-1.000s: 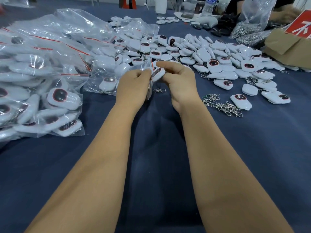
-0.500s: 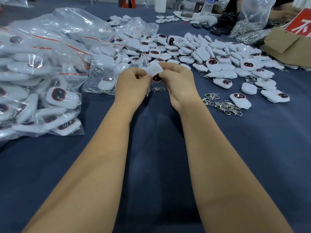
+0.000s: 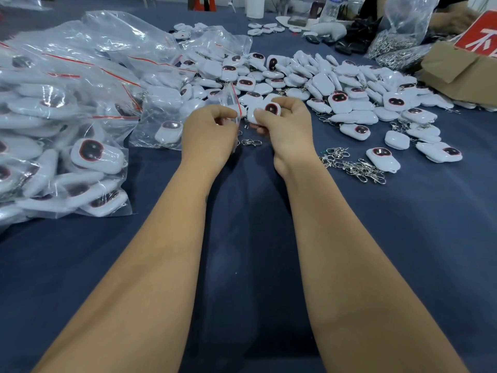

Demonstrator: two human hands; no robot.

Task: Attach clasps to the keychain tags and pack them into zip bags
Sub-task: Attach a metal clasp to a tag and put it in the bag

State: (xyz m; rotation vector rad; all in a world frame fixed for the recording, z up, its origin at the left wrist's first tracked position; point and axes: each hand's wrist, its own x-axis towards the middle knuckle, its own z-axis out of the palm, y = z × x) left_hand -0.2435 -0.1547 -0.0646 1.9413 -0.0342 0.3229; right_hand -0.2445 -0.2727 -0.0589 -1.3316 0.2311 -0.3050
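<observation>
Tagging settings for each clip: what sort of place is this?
Likely a small assembly and packing workshop: a heap of loose white keychain tags, a pile of metal clasps on a blue-covered table, and filled zip bags stacked at the left.

A dark blue cloth [image 3: 403, 251] covers the whole worktable, lying smooth and evenly lit; at the far edge stand a clear plastic bottle [image 3: 332, 9] and a white cylinder [image 3: 254, 6]. A brown cardboard box [image 3: 457, 74] sits at the far right corner; a red sign with white characters [image 3: 484, 36] leans behind it.
</observation>
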